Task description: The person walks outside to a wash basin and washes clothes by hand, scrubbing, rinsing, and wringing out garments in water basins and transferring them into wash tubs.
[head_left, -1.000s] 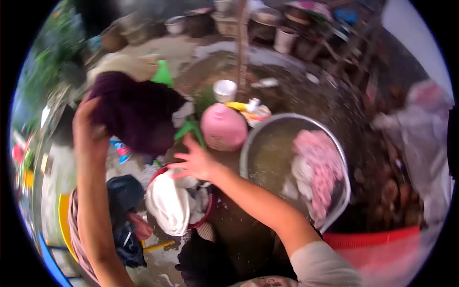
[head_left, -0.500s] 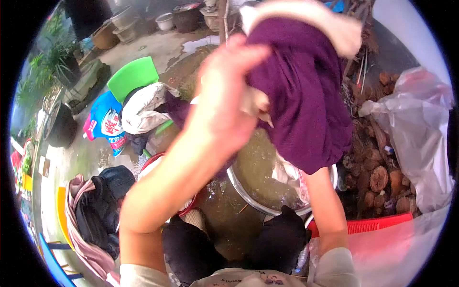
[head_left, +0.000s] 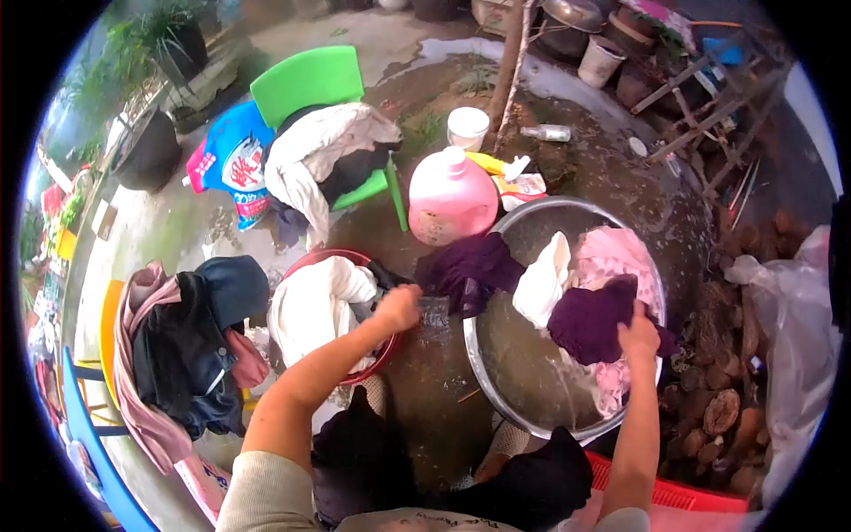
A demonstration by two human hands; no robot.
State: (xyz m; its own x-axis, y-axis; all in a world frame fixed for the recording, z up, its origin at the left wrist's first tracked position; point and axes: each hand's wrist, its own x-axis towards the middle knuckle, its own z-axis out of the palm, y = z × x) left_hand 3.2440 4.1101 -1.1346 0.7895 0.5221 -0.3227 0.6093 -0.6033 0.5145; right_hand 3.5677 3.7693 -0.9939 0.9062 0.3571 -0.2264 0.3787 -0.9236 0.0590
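My right hand [head_left: 638, 339] is closed on a bunched dark purple garment [head_left: 589, 324] inside the large metal basin [head_left: 471, 355]. Beneath and beside that garment lie pink patterned clothes [head_left: 618, 253] and a white cloth [head_left: 542, 282], partly in cloudy water. Another purple cloth part [head_left: 474, 270] hangs over the basin's left rim; whether both purple parts are one piece I cannot tell. Over the right edge of the red basin [head_left: 383, 356], my left hand [head_left: 399, 308] is curled with its fingers closed; what it grips is unclear. White clothes [head_left: 317, 301] fill that red basin.
Behind the basins stand a pink jug [head_left: 452, 199], a white bucket [head_left: 468, 129] and a green chair [head_left: 310, 80] with clothes. A blue detergent bag [head_left: 239, 160] leans beside it. Clothes hang over a yellow chair [head_left: 113, 346] at left. Firewood [head_left: 720, 410] is piled at right.
The purple garment, raised high in front of me before, is now down at the metal basin. Both hands have lowered and spread apart, and the view has shifted, showing the pink jug.
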